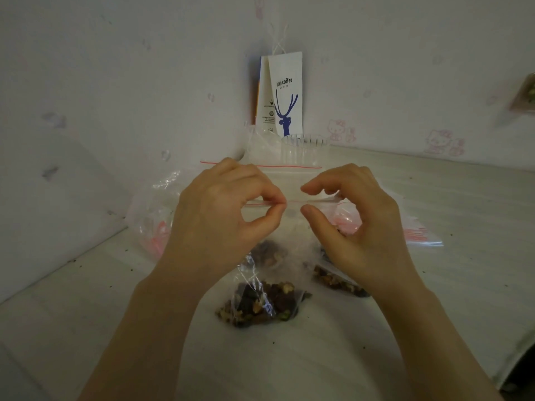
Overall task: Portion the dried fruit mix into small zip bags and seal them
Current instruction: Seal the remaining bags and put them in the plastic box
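I hold a small clear zip bag (292,227) upright over the white table (289,357). Dried fruit mix (267,253) sits in its bottom. My left hand (220,215) pinches the bag's red-lined zip strip (293,202) between thumb and forefinger. My right hand (364,227) is just to the right, with thumb and forefinger apart above and below the strip. A filled small bag (260,302) lies on the table under my hands. A second filled bag (338,282) lies partly hidden under my right wrist.
A larger clear zip bag (260,166) and a clear plastic cup (304,146) stand behind my hands. Behind them a white coffee paper bag (285,94) leans on the wall. Empty zip bags (419,233) lie at the right, crumpled plastic (156,218) at the left. Crumbs dot the table.
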